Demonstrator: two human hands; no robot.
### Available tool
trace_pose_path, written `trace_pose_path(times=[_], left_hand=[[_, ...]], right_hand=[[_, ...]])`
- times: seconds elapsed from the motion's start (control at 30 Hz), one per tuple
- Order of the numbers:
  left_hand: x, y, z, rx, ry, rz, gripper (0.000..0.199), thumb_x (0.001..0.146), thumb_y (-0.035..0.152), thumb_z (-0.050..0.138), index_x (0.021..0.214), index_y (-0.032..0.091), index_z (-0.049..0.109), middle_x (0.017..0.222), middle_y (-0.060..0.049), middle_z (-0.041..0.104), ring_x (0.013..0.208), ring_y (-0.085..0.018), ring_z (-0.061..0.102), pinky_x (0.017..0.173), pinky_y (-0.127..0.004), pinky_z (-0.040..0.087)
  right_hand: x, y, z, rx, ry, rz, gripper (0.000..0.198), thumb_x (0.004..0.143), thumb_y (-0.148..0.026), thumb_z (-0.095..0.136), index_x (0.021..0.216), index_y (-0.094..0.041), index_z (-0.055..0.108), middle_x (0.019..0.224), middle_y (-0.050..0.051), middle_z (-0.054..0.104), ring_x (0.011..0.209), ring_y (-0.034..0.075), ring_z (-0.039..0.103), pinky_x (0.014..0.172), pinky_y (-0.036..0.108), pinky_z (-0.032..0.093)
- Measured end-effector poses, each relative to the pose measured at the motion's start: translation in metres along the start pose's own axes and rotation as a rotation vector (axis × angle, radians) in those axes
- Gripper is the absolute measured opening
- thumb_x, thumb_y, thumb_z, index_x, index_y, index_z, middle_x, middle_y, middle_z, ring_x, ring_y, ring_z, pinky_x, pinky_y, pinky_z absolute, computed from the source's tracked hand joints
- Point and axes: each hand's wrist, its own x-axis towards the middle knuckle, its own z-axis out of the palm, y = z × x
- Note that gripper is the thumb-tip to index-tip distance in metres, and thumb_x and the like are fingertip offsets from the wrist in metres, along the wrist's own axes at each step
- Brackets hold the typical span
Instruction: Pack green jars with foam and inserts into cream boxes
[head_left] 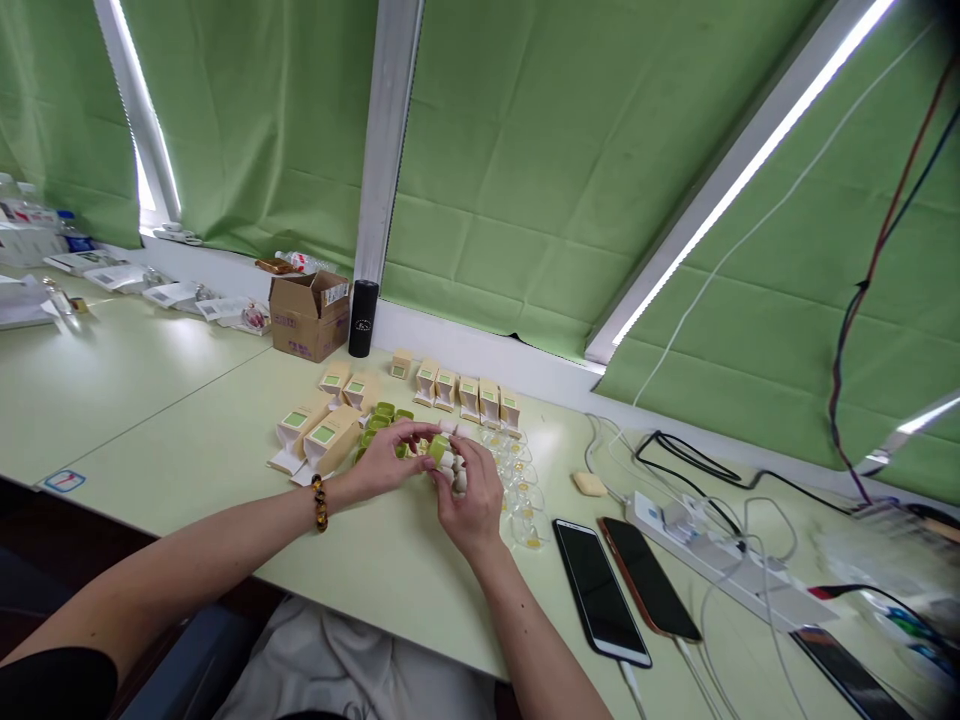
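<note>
Between my left hand [390, 460] and my right hand [472, 492] is a small green-and-white piece [437, 449], perhaps a little container. Both hands have their fingers closed on it, above the middle of the table. Several white rounded pieces [460, 480] lie behind and below my fingers, partly hidden by them. Several small green cups [385, 411] stand near my left hand. To the right of my right hand are rows of clear plastic covers [528, 497] with yellowish marks. Opened cream cartons with green windows [327, 436] stand left of my left hand.
More cream cartons [469, 396] line the back. A brown cardboard box [309, 316] and a black tumbler [363, 318] stand by the window ledge. On the right lie a white-framed phone [602, 590], a brown-edged phone [649, 578], a power strip [731, 565] and tangled cables.
</note>
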Motion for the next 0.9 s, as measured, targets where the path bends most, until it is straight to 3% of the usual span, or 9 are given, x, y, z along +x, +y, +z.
trace_pose_path(times=[0.13,0.27,0.4,0.53,0.9], left_hand=[[-0.001,0.0,0.0,0.066,0.0,0.047,0.055,0.079,0.049,0.088,0.124,0.019,0.074,0.109,-0.009,0.067,0.089,-0.018,0.057,0.088,-0.034,0.053],[-0.003,0.006,0.001,0.051,0.013,0.082,0.046,0.094,0.045,0.073,0.131,0.019,0.067,0.117,-0.012,0.066,0.103,-0.021,0.062,0.092,-0.035,0.053],[-0.004,0.01,0.002,0.095,0.106,0.062,0.025,0.098,0.04,0.066,0.107,0.017,0.072,0.105,-0.01,0.067,0.097,-0.02,0.062,0.087,-0.034,0.052],[-0.003,0.01,0.004,0.12,0.097,0.048,0.019,0.094,0.035,0.069,0.094,0.017,0.072,0.095,-0.008,0.065,0.089,-0.019,0.06,0.077,-0.032,0.051],[-0.002,0.004,0.007,0.119,0.088,0.008,0.021,0.093,0.038,0.069,0.091,0.017,0.072,0.092,-0.006,0.064,0.083,-0.018,0.059,0.074,-0.029,0.049]], right_hand=[[-0.002,0.002,0.001,-0.006,-0.008,0.045,0.042,0.096,-0.021,0.064,0.137,-0.021,0.057,0.124,0.016,0.065,0.118,0.031,0.063,0.093,0.05,0.06],[-0.005,0.006,0.003,0.039,-0.005,0.128,0.038,0.097,-0.024,0.064,0.134,-0.021,0.058,0.129,0.017,0.063,0.122,0.031,0.062,0.09,0.048,0.061],[-0.006,0.01,0.004,0.074,0.003,0.181,0.038,0.096,-0.026,0.066,0.134,-0.022,0.057,0.129,0.016,0.064,0.122,0.031,0.062,0.09,0.048,0.061],[-0.006,0.011,0.005,0.074,0.006,0.169,0.039,0.096,-0.025,0.066,0.134,-0.022,0.057,0.128,0.015,0.065,0.12,0.031,0.063,0.088,0.048,0.061],[-0.009,0.013,0.008,0.058,-0.009,0.086,0.037,0.096,-0.02,0.064,0.133,-0.022,0.057,0.126,0.015,0.067,0.12,0.03,0.063,0.089,0.048,0.061]])
